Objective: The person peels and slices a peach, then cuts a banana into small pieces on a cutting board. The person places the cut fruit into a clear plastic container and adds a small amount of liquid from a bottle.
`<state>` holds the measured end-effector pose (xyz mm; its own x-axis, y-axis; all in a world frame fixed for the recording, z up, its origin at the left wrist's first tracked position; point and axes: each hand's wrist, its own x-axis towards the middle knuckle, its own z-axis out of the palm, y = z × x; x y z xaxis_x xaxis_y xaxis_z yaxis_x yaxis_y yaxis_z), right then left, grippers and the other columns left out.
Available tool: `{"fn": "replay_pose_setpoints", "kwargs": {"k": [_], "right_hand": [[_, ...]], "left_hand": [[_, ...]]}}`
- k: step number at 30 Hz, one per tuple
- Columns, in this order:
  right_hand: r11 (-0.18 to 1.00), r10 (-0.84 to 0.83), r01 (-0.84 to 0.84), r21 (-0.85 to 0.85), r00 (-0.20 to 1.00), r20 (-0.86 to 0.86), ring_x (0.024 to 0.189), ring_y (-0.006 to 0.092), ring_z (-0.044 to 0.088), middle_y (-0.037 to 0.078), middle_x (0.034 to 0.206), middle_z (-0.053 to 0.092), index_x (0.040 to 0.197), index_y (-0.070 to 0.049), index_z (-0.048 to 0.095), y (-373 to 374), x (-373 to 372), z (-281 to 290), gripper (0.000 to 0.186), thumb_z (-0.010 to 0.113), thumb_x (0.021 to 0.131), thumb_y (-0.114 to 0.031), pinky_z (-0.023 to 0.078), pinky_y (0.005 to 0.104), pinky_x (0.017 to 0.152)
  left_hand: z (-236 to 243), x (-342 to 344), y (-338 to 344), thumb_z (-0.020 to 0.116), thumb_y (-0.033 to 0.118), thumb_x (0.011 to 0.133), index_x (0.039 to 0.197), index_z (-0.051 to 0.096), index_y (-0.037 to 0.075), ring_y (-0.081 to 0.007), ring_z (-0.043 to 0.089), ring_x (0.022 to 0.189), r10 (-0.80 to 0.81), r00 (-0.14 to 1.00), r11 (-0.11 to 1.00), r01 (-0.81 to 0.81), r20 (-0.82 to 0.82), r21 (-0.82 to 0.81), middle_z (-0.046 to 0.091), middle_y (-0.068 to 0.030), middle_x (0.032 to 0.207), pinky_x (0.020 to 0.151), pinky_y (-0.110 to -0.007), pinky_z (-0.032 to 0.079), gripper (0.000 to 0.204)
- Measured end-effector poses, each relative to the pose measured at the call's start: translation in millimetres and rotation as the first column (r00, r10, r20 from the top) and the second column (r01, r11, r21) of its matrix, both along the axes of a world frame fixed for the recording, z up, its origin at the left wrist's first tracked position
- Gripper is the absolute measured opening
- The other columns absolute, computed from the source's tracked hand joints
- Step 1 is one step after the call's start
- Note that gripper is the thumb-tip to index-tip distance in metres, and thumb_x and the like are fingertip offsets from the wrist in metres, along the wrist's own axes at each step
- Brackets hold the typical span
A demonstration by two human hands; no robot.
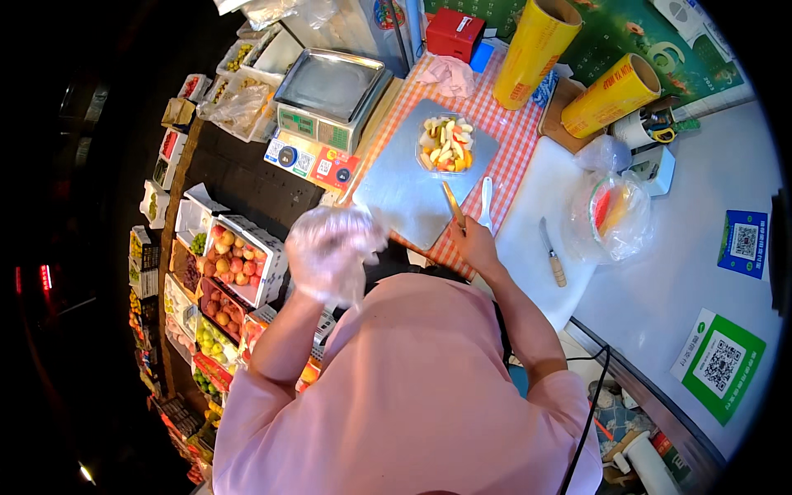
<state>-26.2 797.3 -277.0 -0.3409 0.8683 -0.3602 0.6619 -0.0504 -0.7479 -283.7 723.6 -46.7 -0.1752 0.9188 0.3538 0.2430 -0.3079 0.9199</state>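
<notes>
A loose clear plastic glove covers my left hand (330,252), which is raised off the near left edge of the table. Motion smears its fingers, so I cannot tell what they do. My right hand (476,244) is closed around a narrow golden-yellow knife (453,203), its free end pointing away from me over the metal cutting board (388,177). On the board's far part stands a clear tray of cut fruit (446,144) in white, orange and red pieces. A white-handled tool (487,198) lies just right of the knife on the red checked cloth (516,132).
A wooden-handled knife (553,252) rests on the white cutting board (528,223), near a plastic-wrapped bowl (610,216). Yellow film rolls (536,54) stand behind. Left are a weighing scale (330,99) and crates of fruit (235,257). A black cable (587,421) hangs at my right.
</notes>
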Motion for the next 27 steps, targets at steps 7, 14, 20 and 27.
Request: {"fn": "replay_pose_setpoints", "kwargs": {"k": [7, 14, 20, 27], "right_hand": [[0.947, 0.218, -0.279, 0.157, 0.921, 0.321, 0.084, 0.0418, 0.070, 0.025, 0.089, 0.071, 0.101, 0.000, 0.061, 6, -28, -12, 0.027, 0.053, 0.093, -0.024, 0.054, 0.0537, 0.077], [0.880, 0.200, -0.349, 0.322, 0.888, 0.415, 0.090, 0.0406, 0.068, 0.023, 0.102, 0.068, 0.112, -0.002, 0.060, 7, -62, -5, 0.029, 0.058, 0.090, -0.020, 0.054, 0.0514, 0.079], [0.828, 0.136, -0.349, 0.438, 0.884, 0.447, 0.097, 0.0395, 0.067, 0.022, 0.108, 0.066, 0.114, -0.001, 0.060, 13, -95, -13, 0.031, 0.061, 0.089, -0.018, 0.054, 0.0494, 0.082], [0.834, 0.082, -0.321, 0.449, 0.877, 0.474, 0.100, 0.0388, 0.061, 0.020, 0.106, 0.062, 0.108, -0.001, 0.060, -7, -132, -19, 0.027, 0.064, 0.088, -0.019, 0.050, 0.0495, 0.086]], "left_hand": [[-235, -109, -154, 0.072, 0.014, 0.092, 0.088, 0.073, 0.002, -0.0109, 0.063, 0.063, 0.708, 0.706, 0.484, -0.505, -0.019, -0.715, 0.069, -0.0029, 0.076, 0.057, -0.027, 0.051, 0.013], [-349, -180, -415, 0.059, 0.023, 0.090, 0.094, 0.075, 0.006, -0.0249, 0.072, 0.087, -0.051, 0.645, 0.013, -0.763, -0.762, -0.646, 0.074, -0.0134, 0.097, 0.074, -0.039, 0.056, 0.024], [-327, -172, -418, 0.058, 0.031, 0.090, 0.092, 0.075, 0.005, -0.0258, 0.072, 0.086, 0.727, 0.438, -0.274, -0.522, -0.529, -0.808, 0.075, -0.0135, 0.090, 0.077, -0.038, 0.054, 0.032], [-342, -263, -427, 0.057, 0.037, 0.090, 0.085, 0.074, 0.003, -0.0254, 0.072, 0.073, 0.852, 0.381, -0.069, -0.599, -0.359, -0.798, 0.074, -0.0113, 0.076, 0.071, -0.040, 0.054, 0.039]]}}
